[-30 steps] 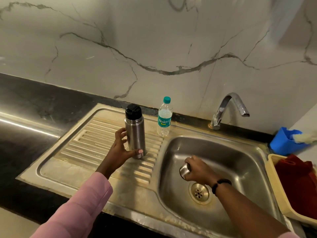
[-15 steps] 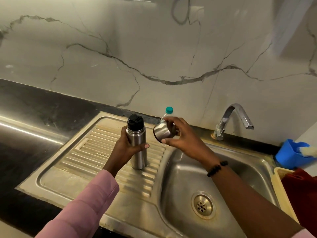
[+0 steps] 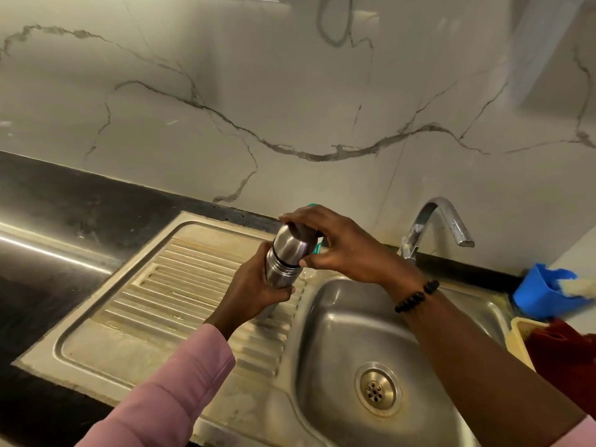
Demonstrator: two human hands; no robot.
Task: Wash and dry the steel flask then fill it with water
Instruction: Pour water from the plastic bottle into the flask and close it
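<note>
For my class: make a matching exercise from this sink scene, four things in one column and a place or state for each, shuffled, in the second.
Things:
1. steel cup cap
2. flask body
3. tap
4. blue container

Places or states:
A. gripped by the left hand
B. on the counter at the far right
C. held on top of the flask by the right hand
D. behind the sink basin, no water running

Pairs: 1-C, 2-A, 3-D, 4-B
</note>
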